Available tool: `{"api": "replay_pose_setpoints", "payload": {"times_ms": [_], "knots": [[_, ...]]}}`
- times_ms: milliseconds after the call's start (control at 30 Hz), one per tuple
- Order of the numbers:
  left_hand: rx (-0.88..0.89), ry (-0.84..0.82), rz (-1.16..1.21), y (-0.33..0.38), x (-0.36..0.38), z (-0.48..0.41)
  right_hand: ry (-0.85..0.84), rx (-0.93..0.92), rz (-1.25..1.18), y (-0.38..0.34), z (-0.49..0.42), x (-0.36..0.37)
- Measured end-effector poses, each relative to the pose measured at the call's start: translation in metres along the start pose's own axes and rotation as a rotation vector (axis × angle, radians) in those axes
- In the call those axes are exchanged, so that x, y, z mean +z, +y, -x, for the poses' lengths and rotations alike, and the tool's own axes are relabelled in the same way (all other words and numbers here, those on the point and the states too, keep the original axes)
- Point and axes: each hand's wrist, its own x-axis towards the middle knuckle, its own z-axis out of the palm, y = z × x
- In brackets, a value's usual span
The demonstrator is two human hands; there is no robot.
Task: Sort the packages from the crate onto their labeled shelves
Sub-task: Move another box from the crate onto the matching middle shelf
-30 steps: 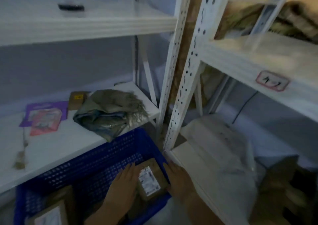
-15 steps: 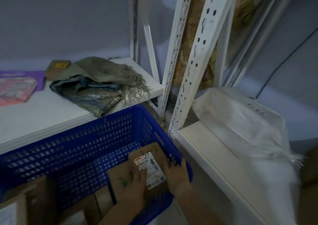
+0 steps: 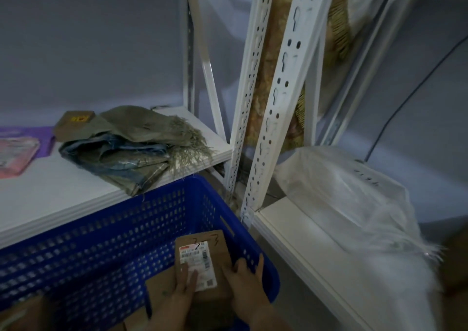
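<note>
Head view, dim light. Both hands remained on the package point(image 3: 202, 259), which lay, as half a second earlier, in the near right corner of the blue crate point(image 3: 114, 242). Left hand point(image 3: 182, 295): fingers laid over the printed label, thumb hidden, so its grip appeared to pinch the box. Right hand point(image 3: 247, 282): grip curled round the box's right edge, beside the crate wall. A white shelf point(image 3: 50, 204) behind the crate carried a folded fringed cloth point(image 3: 131, 148), a small brown box point(image 3: 74, 124) touching it, and pink and purple packets point(image 3: 15, 156) cut off at the left edge. Perforated white uprights point(image 3: 278, 102) separated it from a second shelf point(image 3: 291, 234) bearing a white plastic bag point(image 3: 342, 199). A grey wall stood behind. Handwriting above the label was hard to read; other cartons point(image 3: 159, 292) in the crate were partly covered by the forearms and blurred.
</note>
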Motion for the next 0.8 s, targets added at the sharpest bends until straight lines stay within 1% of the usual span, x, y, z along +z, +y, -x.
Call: {"api": "replay_pose_setpoints", "payload": {"times_ms": [67,100,133,167,200,233,300,333,400,467,500,533,567,600,633,700,800], "knots": [[0.021,-0.035,-0.030,0.002,-0.027,0.011,-0.026,0.053,-0.240,-0.007,0.002,-0.007],[0.024,-0.018,-0.040,0.002,-0.042,0.016,0.010,0.010,-0.240,-0.010,0.004,-0.010],[0.028,-0.009,-0.050,0.003,-0.059,0.021,0.009,-0.014,-0.223,-0.009,0.003,-0.011],[0.031,0.005,-0.058,0.006,-0.075,0.029,0.049,-0.079,-0.157,-0.010,0.004,-0.016],[0.023,0.030,-0.060,0.007,-0.091,0.038,0.056,-0.062,-0.185,-0.015,0.005,-0.024],[0.015,0.048,-0.059,0.009,-0.107,0.049,0.083,-0.053,-0.209,-0.027,0.009,-0.039],[-0.007,0.053,-0.057,0.020,-0.144,0.074,0.145,-0.147,-0.236,-0.050,0.032,-0.072],[-0.013,0.062,-0.053,0.028,-0.162,0.086,0.146,-0.200,-0.335,-0.063,0.042,-0.087],[-0.006,0.095,-0.056,0.045,-0.198,0.113,0.151,-0.227,-0.305,-0.083,0.060,-0.130],[0.009,0.175,-0.084,0.064,-0.237,0.144,0.206,-0.345,-0.224,-0.093,0.077,-0.170],[0.009,0.221,-0.090,0.071,-0.255,0.159,0.186,-0.399,-0.224,-0.103,0.091,-0.196],[0.010,0.269,-0.082,0.079,-0.275,0.175,0.150,-0.380,-0.266,-0.116,0.098,-0.224],[0.010,0.314,-0.077,0.086,-0.295,0.192,0.161,-0.330,-0.281,-0.131,0.106,-0.254],[0.015,0.377,-0.076,0.093,-0.316,0.210,0.166,-0.320,-0.288,-0.141,0.120,-0.281],[0.041,0.470,-0.078,0.099,-0.337,0.227,0.212,-0.325,-0.283,-0.151,0.138,-0.307],[0.100,0.624,-0.049,0.113,-0.379,0.266,0.377,-0.379,-0.255,-0.176,0.167,-0.354],[0.116,0.742,-0.080,0.137,-0.442,0.319,0.547,-0.491,-0.153,-0.207,0.205,-0.420]]}}
